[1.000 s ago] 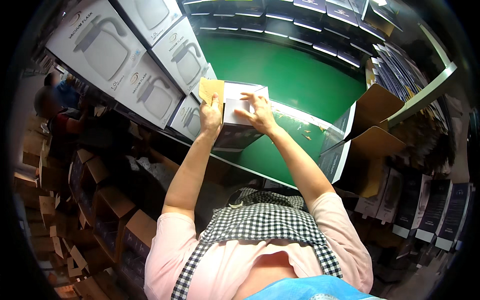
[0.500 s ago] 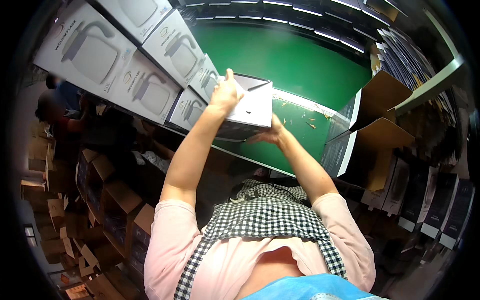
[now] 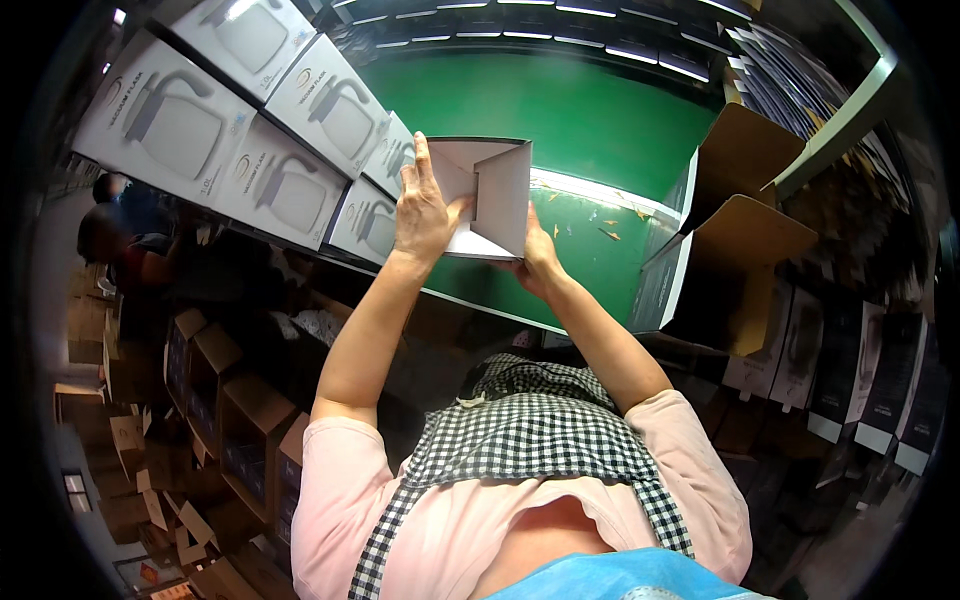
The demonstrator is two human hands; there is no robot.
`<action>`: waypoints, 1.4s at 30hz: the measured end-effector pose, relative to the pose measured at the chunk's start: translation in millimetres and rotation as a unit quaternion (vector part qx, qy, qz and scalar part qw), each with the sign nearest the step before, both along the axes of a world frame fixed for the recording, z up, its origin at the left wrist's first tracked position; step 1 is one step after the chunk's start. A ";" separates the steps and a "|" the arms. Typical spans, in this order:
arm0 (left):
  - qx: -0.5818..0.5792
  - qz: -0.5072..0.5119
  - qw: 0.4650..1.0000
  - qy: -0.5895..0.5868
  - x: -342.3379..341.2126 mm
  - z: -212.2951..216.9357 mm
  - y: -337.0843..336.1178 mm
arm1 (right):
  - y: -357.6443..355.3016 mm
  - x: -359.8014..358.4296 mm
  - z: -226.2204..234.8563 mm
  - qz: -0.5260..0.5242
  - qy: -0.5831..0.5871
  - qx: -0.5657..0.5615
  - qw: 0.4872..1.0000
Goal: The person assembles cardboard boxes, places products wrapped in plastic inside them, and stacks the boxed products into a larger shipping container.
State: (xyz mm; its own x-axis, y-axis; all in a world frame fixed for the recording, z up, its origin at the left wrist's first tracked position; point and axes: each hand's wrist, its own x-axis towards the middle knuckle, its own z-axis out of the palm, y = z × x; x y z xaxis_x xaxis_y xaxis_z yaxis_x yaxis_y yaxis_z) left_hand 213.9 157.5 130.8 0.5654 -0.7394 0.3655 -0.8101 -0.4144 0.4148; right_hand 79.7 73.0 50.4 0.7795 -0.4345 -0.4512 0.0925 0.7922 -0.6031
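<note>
A white cardboard box (image 3: 487,196), small and rectangular, is held up tilted above the green counter (image 3: 590,120). One end is open, its flap folded inward, showing a pale grey inside. The left hand's fingers (image 3: 424,170) lie flat against its left face; the right hand's fingers (image 3: 533,243) support it from beneath.

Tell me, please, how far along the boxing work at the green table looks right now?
Done: a row of closed white boxes sits stacked at the left of the green table. In hand: the left hand and right hand hold a white carton with its end open, flaps not yet shut. Left: an open brown case stands at the right, and flat carton blanks hang lower right.
</note>
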 end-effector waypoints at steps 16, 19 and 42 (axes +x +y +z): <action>-0.033 -0.111 0.835 0.537 50.8 -164.7 -38.3 | 11.7 -93.0 -124.8 -0.237 0.133 -0.672 0.689; 0.040 -0.159 0.903 0.397 22.2 -205.5 -123.9 | -8.1 -114.7 -185.3 -0.193 0.305 -0.702 0.615; 0.047 -0.139 0.785 0.602 -26.5 -260.4 -198.2 | 7.4 -110.0 -73.4 -0.104 0.379 -0.578 0.715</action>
